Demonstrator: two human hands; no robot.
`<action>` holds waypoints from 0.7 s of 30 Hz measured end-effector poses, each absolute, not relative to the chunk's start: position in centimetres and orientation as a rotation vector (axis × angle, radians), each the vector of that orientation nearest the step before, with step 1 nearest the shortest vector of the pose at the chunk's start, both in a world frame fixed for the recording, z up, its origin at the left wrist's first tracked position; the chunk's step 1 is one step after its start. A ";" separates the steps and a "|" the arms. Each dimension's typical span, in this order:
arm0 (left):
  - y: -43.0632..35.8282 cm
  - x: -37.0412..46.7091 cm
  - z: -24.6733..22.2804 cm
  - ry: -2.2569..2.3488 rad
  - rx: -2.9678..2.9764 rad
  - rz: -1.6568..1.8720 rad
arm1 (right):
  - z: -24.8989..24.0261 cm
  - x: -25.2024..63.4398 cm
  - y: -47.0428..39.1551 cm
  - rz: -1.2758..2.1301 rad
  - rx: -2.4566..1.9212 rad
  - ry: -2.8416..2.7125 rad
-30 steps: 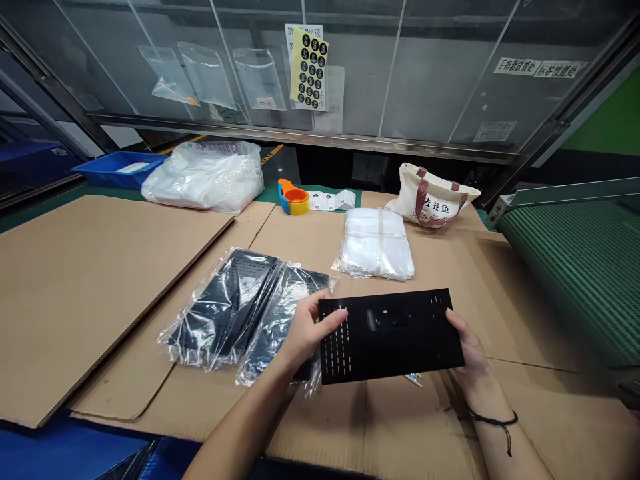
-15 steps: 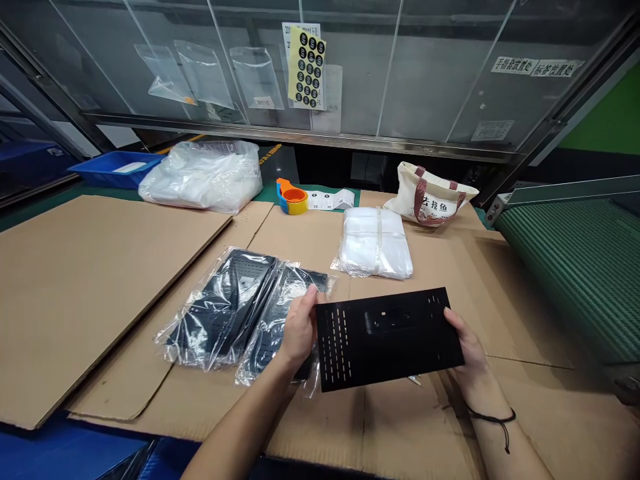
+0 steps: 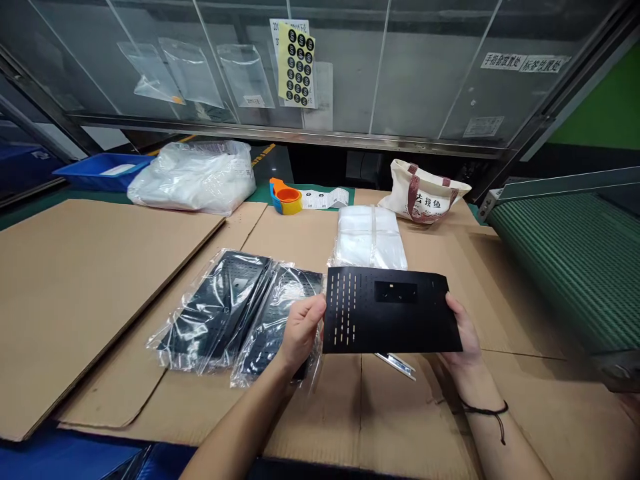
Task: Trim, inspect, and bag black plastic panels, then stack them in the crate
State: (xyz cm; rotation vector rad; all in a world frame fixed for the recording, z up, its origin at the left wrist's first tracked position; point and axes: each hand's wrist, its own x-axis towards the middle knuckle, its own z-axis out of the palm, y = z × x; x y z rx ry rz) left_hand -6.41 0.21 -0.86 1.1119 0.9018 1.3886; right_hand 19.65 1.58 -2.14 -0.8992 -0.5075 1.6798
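Note:
A flat black panel (image 3: 395, 323) with rows of slots and a small recessed rectangle is held up above the cardboard. My left hand (image 3: 301, 331) is closed on its left edge, thumb at the front. On the right edge my right hand (image 3: 464, 331) grips it, with the fingers partly behind. Beside my left hand lie black slotted panels in clear plastic bags (image 3: 220, 310), and another bagged panel (image 3: 280, 320) is partly covered by that hand. Below the held panel a small metallic tool (image 3: 397, 365) shows on the cardboard; its upper part is hidden.
A bundle of clear bags (image 3: 371, 237) lies behind the panel. Farther back are a tape dispenser (image 3: 286, 197), a cloth bag (image 3: 423, 193), a large plastic sack (image 3: 195, 175) and a blue tray (image 3: 103, 172). A cardboard sheet (image 3: 100, 287) lies left; a green conveyor (image 3: 565, 260) stands right.
Both hands have raised and levelled the black panel and tipped its face. It now overlaps the front of the bag bundle, and more of the metallic tool shows beneath it.

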 end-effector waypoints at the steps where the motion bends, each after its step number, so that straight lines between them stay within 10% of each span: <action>1: 0.2 -6.3 -0.8 0.919 1.099 1.389 | -2.2 19.6 1.6 1.681 -0.900 -0.504; 21: 0.8 -6.2 -1.7 1.085 1.032 1.457 | -2.7 19.3 0.3 1.525 -0.806 -0.664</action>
